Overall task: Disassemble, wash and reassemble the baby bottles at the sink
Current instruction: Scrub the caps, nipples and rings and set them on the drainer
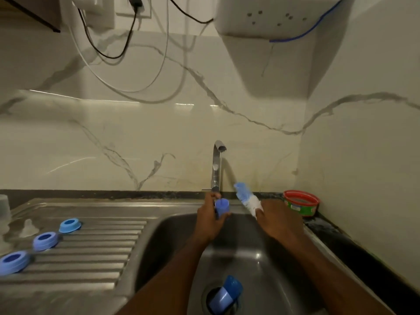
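Note:
My left hand [208,220] grips a small blue bottle cap [222,206] over the back of the sink basin [172,237], just below the tap [217,165]. My right hand [278,220] holds a blue and white bottle brush [246,197], its bristle head pointing up and left, beside the cap but not touching it. Another blue cap [225,294] lies on its side over the drain. Three blue collar rings [70,225] [45,240] [14,262] sit in a row on the ribbed drainboard, with a clear teat [28,228] behind them.
A red-rimmed green tub [301,202] stands on the dark counter at the back right. A clear bottle [4,211] shows partly at the left edge. Cables [127,48] hang on the marble wall, and a white appliance [279,17] is mounted above the tap.

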### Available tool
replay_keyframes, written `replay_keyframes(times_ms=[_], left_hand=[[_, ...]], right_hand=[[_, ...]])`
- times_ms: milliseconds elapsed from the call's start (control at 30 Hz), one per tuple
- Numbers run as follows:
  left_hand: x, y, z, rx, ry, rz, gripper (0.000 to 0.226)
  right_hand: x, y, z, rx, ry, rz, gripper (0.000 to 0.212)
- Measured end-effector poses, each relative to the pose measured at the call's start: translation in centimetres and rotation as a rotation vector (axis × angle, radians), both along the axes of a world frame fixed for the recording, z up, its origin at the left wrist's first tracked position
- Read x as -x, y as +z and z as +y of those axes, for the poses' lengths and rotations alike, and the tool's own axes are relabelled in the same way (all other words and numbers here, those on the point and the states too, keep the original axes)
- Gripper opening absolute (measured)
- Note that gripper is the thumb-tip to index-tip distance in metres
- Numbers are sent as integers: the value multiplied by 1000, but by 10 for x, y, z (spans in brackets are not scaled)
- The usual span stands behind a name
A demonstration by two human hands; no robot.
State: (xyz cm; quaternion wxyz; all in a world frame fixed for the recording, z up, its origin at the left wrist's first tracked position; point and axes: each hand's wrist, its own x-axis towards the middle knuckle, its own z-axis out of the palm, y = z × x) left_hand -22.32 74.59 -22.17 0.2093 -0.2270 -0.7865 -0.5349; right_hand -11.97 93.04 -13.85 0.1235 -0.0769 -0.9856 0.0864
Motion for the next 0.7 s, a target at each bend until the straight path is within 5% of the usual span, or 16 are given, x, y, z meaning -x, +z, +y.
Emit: replay_keyframes(times_ms=[133,267,400,567,700], left_hand=[[-2,0,-5,131,79,-10,62],[-1,7,-17,627,158,112,30],[-11,21,-15,952,332,263,32],[-14,23,-13,961,338,329,37],[-11,14,-23,653,247,213,37]], right_hand=[[-9,-11,6,-46,108,43,41],[-15,-7,6,-131,1,136,30],[-21,1,13,-196,-70,176,27],[-21,3,14,-247,-64,142,27],[-25,6,16,-231,16,148,37]])
